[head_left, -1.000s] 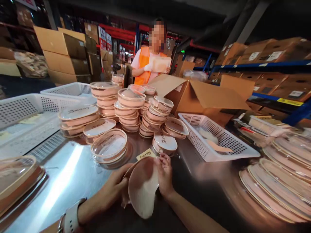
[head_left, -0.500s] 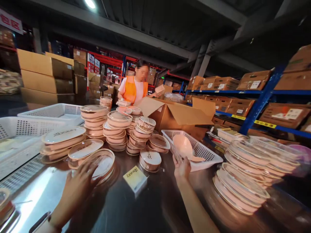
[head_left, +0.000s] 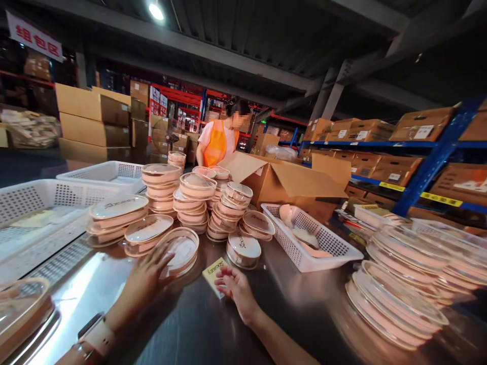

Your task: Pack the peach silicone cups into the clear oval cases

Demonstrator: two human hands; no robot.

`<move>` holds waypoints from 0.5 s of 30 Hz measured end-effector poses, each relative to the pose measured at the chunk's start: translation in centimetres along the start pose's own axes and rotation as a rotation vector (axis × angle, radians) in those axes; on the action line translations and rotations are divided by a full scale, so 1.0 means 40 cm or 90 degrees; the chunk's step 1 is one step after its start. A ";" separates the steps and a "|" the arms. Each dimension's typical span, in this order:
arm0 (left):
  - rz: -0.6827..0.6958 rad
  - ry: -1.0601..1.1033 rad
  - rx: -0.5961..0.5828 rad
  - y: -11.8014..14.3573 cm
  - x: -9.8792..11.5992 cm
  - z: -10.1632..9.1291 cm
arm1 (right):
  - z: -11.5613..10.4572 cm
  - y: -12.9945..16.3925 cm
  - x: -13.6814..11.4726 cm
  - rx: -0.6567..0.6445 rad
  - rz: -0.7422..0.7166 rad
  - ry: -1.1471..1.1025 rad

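Note:
My left hand [head_left: 150, 268] lies with fingers spread against the near left side of a pale pink oval box [head_left: 182, 251] with a clear lid. My right hand [head_left: 236, 289] hovers at a small yellow pad of cards [head_left: 213, 271], its fingers loosely curled and apart; whether they touch it I cannot tell. Behind the pad sits another pink box [head_left: 244, 248] with dark lettering on its lid. A white perforated basket [head_left: 304, 261] on the right holds pale pink curved pieces [head_left: 317, 250].
Stacks of similar lidded boxes [head_left: 193, 203] stand across the metal table, with more stacks [head_left: 395, 304] at right. Larger white baskets [head_left: 34, 203] line the left. A big carton [head_left: 300, 182] gapes at the back; a person in an orange vest [head_left: 216, 142] stands beyond.
My right hand has left the basket and moved left to the yellow pad. The large pink piece in the basket has dropped lower. The view has swung left; the person has turned.

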State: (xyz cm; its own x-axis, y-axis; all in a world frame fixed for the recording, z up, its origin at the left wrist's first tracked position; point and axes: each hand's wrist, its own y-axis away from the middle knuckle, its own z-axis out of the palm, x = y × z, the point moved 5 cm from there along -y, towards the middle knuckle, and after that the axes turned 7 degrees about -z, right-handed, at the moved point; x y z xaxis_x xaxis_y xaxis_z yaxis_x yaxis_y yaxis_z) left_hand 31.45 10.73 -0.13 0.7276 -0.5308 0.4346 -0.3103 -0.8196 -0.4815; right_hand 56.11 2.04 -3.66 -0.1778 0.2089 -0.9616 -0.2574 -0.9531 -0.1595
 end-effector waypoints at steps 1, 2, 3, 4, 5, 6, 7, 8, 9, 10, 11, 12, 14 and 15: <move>-0.016 0.092 -0.011 -0.003 -0.007 0.004 | 0.004 0.005 -0.007 -0.010 0.016 -0.012; -0.039 0.185 -0.021 -0.006 -0.013 0.005 | 0.009 0.011 -0.014 -0.022 0.039 -0.028; -0.065 0.262 -0.029 -0.008 -0.016 0.002 | 0.013 0.018 -0.020 -0.031 0.068 -0.050; -0.091 0.315 -0.029 -0.010 -0.016 -0.007 | 0.017 0.026 -0.025 -0.038 0.101 -0.074; -0.112 0.350 -0.025 -0.009 -0.011 -0.019 | 0.020 0.034 -0.029 -0.042 0.135 -0.099; -0.123 0.380 -0.024 -0.008 -0.002 -0.032 | 0.022 0.042 -0.032 -0.044 0.164 -0.123; -0.129 0.409 -0.024 -0.004 0.011 -0.045 | 0.024 0.049 -0.034 -0.049 0.182 -0.142; -0.132 0.444 -0.028 0.001 0.026 -0.055 | 0.026 0.055 -0.037 -0.065 0.188 -0.155; -0.137 0.490 -0.039 0.008 0.041 -0.060 | 0.032 0.061 -0.038 -0.097 0.183 -0.161; -0.147 0.547 -0.059 0.017 0.056 -0.058 | 0.039 0.067 -0.040 -0.140 0.166 -0.159; -0.162 0.608 -0.090 0.026 0.071 -0.049 | 0.046 0.074 -0.041 -0.187 0.143 -0.150; -0.180 0.667 -0.132 0.035 0.086 -0.034 | 0.052 0.081 -0.041 -0.223 0.119 -0.139; -0.207 0.780 -0.214 0.053 0.120 0.001 | 0.056 0.089 -0.038 -0.232 0.080 -0.121; -0.199 0.830 -0.227 0.060 0.136 0.014 | 0.053 0.090 -0.039 -0.209 0.063 -0.113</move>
State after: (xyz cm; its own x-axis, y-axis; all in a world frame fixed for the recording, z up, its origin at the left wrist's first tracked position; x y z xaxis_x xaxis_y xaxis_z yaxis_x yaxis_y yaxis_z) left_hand 35.01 6.02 0.64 -0.2347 0.0289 0.9716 -0.5239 -0.8457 -0.1014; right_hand 53.45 -1.27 -2.27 -0.3552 0.1196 -0.9271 0.0820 -0.9840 -0.1583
